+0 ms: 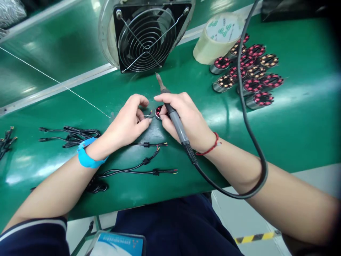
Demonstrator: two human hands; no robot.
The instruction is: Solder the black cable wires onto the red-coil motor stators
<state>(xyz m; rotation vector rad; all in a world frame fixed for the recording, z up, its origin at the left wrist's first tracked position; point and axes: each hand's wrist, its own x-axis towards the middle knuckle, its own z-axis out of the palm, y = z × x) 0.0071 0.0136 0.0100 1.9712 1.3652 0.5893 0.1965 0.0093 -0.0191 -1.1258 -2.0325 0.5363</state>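
My left hand (128, 122) pinches thin wire leads (147, 116) next to a small round wound coil part (158, 111) on the green table (293, 128). My right hand (186, 119) is closed around a soldering iron (176, 121), whose tip points away toward the fan, and its fingertips also touch the coil part. The iron's black cord (247, 117) loops over my right forearm. A blue strap (87, 158) sits on my left wrist and a red string on my right wrist.
A black fan (149, 35) stands at the back. A tape roll (218, 37) and several wound coil parts (253, 76) lie at the right rear. Black cable harnesses (144, 161) lie near the front edge, more (69, 135) at the left. A thin solder wire (53, 79) crosses the table.
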